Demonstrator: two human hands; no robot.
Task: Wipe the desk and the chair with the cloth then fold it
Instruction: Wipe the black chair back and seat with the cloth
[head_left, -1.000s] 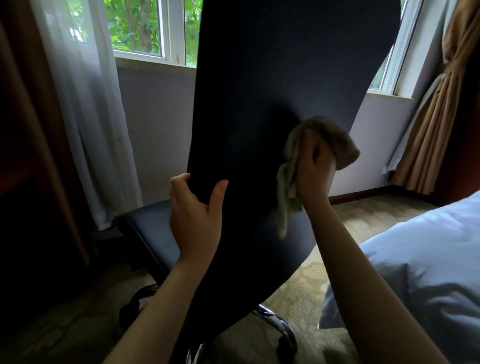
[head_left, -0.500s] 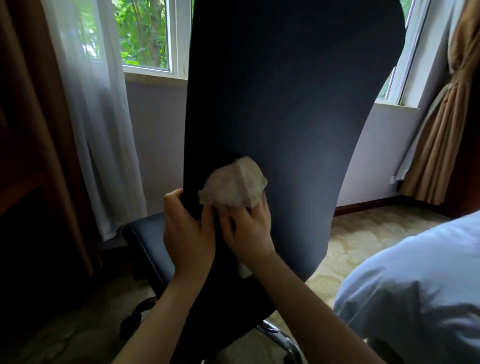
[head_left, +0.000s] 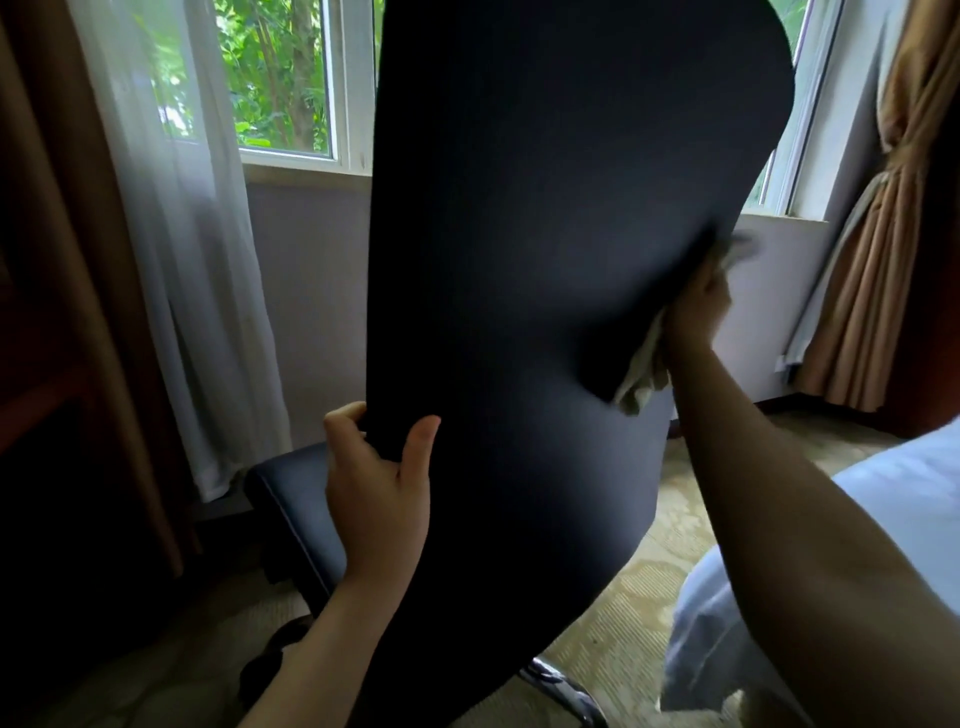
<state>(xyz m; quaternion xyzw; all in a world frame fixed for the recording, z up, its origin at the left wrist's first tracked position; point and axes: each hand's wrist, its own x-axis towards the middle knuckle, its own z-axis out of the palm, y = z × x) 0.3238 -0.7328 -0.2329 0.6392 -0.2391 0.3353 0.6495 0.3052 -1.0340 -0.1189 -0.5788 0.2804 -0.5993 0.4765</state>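
Left hand (head_left: 376, 499) — at the left edge of the chair back (head_left: 545, 260), low on it. The thumb lies flat on the near face, pointing up. The fingers curl round the edge and pass out of sight behind it, gripping that edge.

Left forearm (head_left: 322, 649): bare, rising from below the chair back's lower left corner, wrist straight.

Right hand (head_left: 696, 306) — at the right edge of the chair back, higher than the left hand. It is blurred, with the back of the hand toward the camera. The fingers are bunched on the cloth (head_left: 641, 379), pressing it against the edge.

Right forearm (head_left: 779, 519): bare, reaching up from the lower right of the chair back.
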